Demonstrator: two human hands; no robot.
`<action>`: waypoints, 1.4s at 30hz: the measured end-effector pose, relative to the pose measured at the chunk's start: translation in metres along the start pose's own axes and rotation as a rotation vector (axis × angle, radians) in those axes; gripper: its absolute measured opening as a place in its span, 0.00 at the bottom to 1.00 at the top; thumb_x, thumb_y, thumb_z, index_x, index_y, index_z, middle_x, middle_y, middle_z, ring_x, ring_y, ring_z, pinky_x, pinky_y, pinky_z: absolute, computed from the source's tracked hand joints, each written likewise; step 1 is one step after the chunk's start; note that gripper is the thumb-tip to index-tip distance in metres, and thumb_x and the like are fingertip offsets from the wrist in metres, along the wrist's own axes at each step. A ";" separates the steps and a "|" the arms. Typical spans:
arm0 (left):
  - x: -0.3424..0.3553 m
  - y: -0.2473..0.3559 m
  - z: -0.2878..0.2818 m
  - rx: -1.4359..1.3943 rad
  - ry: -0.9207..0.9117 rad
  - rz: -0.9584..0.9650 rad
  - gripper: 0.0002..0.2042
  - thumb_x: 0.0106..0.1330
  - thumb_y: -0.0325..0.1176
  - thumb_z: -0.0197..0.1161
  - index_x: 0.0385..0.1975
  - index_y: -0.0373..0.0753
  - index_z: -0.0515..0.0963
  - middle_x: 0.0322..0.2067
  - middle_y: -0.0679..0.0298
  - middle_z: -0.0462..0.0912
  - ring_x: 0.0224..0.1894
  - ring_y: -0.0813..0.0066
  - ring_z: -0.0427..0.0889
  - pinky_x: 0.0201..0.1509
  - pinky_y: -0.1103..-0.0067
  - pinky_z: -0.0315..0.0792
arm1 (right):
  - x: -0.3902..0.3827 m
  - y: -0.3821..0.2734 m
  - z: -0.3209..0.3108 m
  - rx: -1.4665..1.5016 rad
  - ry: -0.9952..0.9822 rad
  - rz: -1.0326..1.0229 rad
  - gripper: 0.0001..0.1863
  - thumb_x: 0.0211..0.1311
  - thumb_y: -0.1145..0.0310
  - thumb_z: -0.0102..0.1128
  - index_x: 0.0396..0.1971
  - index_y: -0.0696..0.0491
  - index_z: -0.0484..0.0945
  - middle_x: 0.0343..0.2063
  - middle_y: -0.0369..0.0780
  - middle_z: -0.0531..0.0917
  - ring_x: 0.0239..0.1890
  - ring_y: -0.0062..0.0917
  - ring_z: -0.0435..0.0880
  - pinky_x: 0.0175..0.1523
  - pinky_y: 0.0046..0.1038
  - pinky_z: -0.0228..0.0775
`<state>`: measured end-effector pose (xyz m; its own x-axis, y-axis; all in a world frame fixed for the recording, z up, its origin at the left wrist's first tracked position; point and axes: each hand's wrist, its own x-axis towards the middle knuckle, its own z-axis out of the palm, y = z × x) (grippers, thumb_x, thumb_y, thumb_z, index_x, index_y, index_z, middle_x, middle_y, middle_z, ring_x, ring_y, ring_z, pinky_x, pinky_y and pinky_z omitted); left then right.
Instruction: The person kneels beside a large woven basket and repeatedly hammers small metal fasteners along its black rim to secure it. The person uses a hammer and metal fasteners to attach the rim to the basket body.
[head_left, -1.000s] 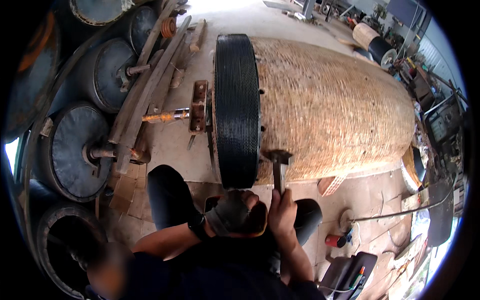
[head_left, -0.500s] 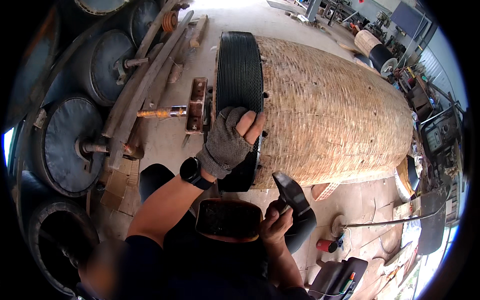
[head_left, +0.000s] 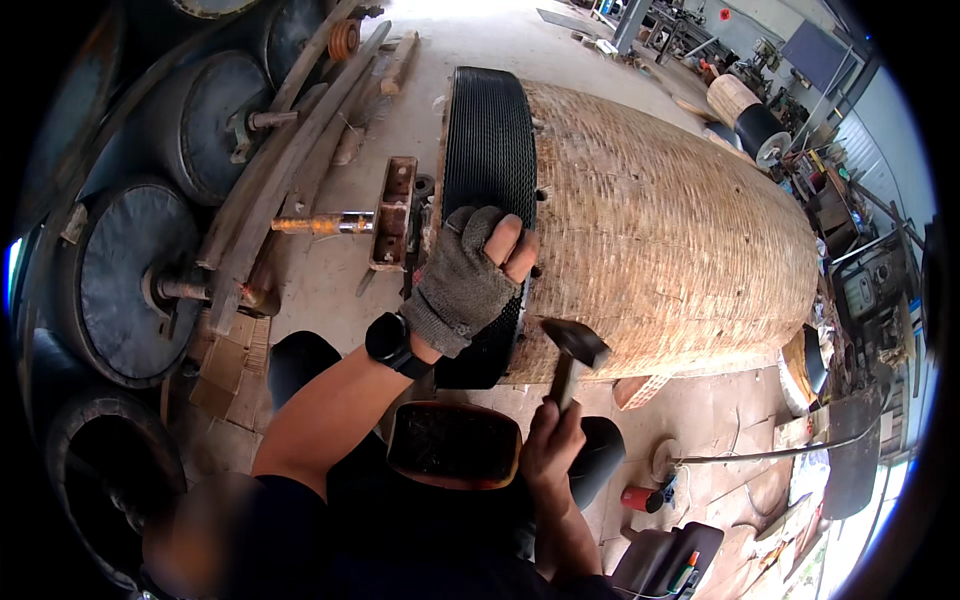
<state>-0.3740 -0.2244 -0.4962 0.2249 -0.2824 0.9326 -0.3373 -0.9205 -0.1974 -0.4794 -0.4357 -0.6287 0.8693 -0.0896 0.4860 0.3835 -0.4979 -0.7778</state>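
Observation:
A large drum (head_left: 670, 230) with a rough, pale brown, tool-marked surface lies on its side before me. A black ribbed rubber strip (head_left: 488, 140) wraps around its left end. My left hand (head_left: 465, 275), in a grey fingerless glove, rests on the strip's right edge with fingers curled. What those fingers pinch, if anything, is hidden. In my right hand (head_left: 552, 445) is a hammer (head_left: 575, 343), gripped by its handle. The hammer head is at the drum's near side, just right of the strip; whether it touches is unclear. Small dark holes run along the strip's edge.
Several dark metal rollers (head_left: 135, 285) are stacked at left beside wooden beams (head_left: 290, 170). A rusty bracket (head_left: 395, 215) surrounds the drum's shaft. Between my legs sits a dark, rounded-rectangular object (head_left: 455, 445). A red can (head_left: 642, 498) stands at right near a cluttered bench.
The hammer has come up and forward toward the drum, its head turning with my right hand. My left hand keeps its place on the strip's edge. The whole view has shifted slightly.

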 end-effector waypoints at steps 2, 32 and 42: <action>0.000 0.004 0.001 0.012 0.009 -0.015 0.17 0.53 0.26 0.68 0.44 0.42 0.76 0.46 0.58 0.74 0.45 0.57 0.79 0.47 0.60 0.75 | -0.006 0.003 -0.004 0.125 0.104 -0.153 0.12 0.74 0.65 0.50 0.33 0.59 0.72 0.17 0.38 0.76 0.17 0.21 0.74 0.22 0.26 0.65; 0.003 -0.001 0.006 0.020 -0.009 -0.068 0.17 0.54 0.25 0.67 0.45 0.41 0.77 0.47 0.58 0.73 0.46 0.56 0.77 0.49 0.60 0.73 | 0.004 -0.018 -0.010 -0.042 -0.003 -0.059 0.11 0.72 0.67 0.52 0.34 0.60 0.73 0.15 0.43 0.75 0.16 0.30 0.77 0.22 0.32 0.67; 0.001 -0.002 0.010 0.046 0.006 -0.072 0.16 0.55 0.24 0.65 0.44 0.39 0.76 0.45 0.58 0.73 0.46 0.57 0.77 0.49 0.61 0.74 | 0.014 -0.023 -0.019 0.026 -0.040 -0.002 0.08 0.70 0.70 0.55 0.35 0.60 0.71 0.16 0.48 0.78 0.17 0.44 0.81 0.22 0.36 0.71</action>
<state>-0.3641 -0.2255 -0.4981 0.2415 -0.2134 0.9466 -0.2779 -0.9499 -0.1433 -0.4823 -0.4420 -0.5962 0.8802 -0.0537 0.4715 0.3926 -0.4755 -0.7872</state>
